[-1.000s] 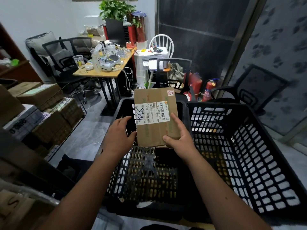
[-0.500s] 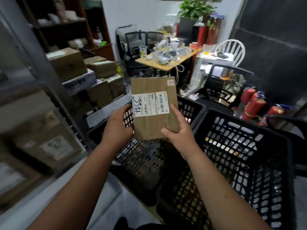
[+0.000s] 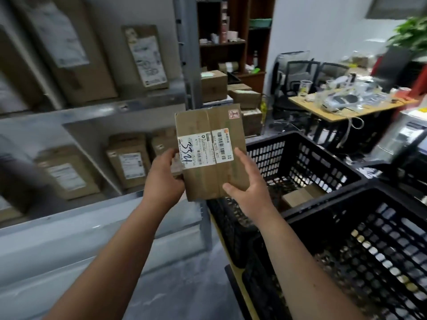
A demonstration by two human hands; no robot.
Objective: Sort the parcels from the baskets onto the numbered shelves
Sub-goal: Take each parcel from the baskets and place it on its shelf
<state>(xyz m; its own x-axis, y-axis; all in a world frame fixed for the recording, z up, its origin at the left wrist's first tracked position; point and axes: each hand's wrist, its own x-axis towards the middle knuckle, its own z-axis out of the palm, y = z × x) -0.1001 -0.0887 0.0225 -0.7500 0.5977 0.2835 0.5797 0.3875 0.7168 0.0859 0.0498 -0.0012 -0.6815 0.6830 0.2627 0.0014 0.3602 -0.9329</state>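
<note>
Grey metal shelving (image 3: 129, 105) fills the left half of the frame; blurred cardboard boxes (image 3: 127, 162) with white labels stand on its two visible levels, their print unreadable. Two black slotted baskets occupy the right: the nearer one (image 3: 369, 239) at lower right, the farther one (image 3: 300, 158) at centre right with one small brown box (image 3: 302, 195) on its floor. Grey speckled floor (image 3: 180, 285) shows at bottom centre. At upper right, a cluttered wooden desk (image 3: 351, 107), mesh chairs and a green plant (image 3: 411, 33); a dark bookcase (image 3: 231, 42) at top centre, stacked cartons before it. At frame centre I hold the parcel (image 3: 210, 153), a taped brown box, in the air in front of the shelving and beside the farther basket. Its white label reads "507-N705 A05", with "N705", barcodes and handwritten "5524"; a red stamp marks its top corner. My left hand (image 3: 161, 179) grips its left edge; my right hand (image 3: 249, 188) clasps its lower right, thumb on the face.
</note>
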